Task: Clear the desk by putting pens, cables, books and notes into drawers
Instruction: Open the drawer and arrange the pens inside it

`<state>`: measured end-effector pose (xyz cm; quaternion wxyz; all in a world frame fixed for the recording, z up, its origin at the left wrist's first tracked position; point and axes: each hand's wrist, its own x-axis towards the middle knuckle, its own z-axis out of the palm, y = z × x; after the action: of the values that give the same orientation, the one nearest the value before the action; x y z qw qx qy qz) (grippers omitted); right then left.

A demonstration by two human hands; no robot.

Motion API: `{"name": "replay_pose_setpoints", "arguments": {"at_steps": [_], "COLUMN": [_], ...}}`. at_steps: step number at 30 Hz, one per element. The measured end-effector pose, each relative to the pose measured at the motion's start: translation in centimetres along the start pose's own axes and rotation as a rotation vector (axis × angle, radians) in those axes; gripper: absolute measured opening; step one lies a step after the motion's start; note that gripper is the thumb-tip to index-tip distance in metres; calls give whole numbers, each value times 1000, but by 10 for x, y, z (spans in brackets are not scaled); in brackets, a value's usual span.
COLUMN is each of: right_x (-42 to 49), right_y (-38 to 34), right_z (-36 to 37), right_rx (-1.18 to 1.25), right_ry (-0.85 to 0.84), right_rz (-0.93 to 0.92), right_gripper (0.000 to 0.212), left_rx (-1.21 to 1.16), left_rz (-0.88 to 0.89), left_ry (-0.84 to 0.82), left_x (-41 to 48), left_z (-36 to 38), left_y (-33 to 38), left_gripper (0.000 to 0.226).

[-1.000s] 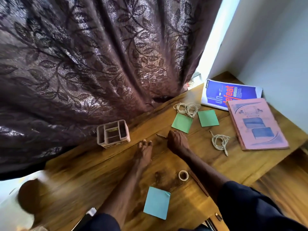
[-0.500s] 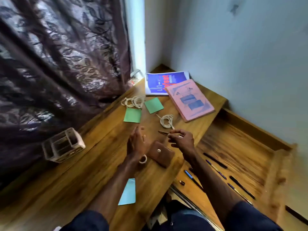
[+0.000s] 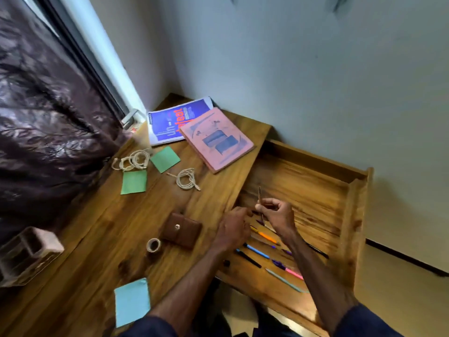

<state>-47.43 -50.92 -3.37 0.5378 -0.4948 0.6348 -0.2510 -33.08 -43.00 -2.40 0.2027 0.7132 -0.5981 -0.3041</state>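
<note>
right hand (image 3: 277, 214) pinches a thin pen (image 3: 259, 197) upright over the open drawer (image 3: 357, 215), left hand (image 3: 232, 229) curled at the desk (image 3: 97, 239) edge, can't tell if it holds anything, more pens (image 3: 257, 250) lie inside.

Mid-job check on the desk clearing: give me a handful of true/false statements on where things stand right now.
1. The right hand holds a pen above the open drawer. True.
2. The pink book lies in the drawer. False: it lies on the desk, partly over the blue book.
3. Several pens lie in the drawer. True.
4. Both cables are put away. False: the cable by the curtain and the cable near the pink book lie on the desk.
5. The left hand grips the brown wallet. False: the brown wallet lies on the desk, apart from the left hand.
</note>
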Motion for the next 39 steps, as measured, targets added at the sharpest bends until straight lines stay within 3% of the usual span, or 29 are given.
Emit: {"name": "replay_pose_setpoints", "arguments": {"at_steps": [2, 5, 10, 18, 30, 35, 39], "right_x": [16, 36, 52, 52, 57, 42, 19], "right_y": [17, 43, 79, 107, 115, 101, 74], "right_z": [-30, -72, -118, -139, -136, -119, -85], "right_rx": [-268, -569, -856, -942, -968, -899, -743], "right_ry": [45, 86, -4, -128, -105, -1, 40], "right_rz": [-80, -23, 74, -28, 6, -94, -260], "right_gripper": [26, 22, 8, 15, 15, 34, 33], "left_rx": [53, 98, 132, 145, 218, 200, 192], "left_rz": [-19, -95, -254, -329, -246, -261, -211], "left_ry": [-39, -92, -180, -204, -219, -169, -102], "left_x": [10, 17, 23, 21, 6, 2, -10], "left_z": [19, 44, 75, 102, 101, 85, 64], "left_y": [8, 11, 14, 36, 30, 34, 29], "left_gripper": [28, 24, 22, 23, 17, 21, 19]}}
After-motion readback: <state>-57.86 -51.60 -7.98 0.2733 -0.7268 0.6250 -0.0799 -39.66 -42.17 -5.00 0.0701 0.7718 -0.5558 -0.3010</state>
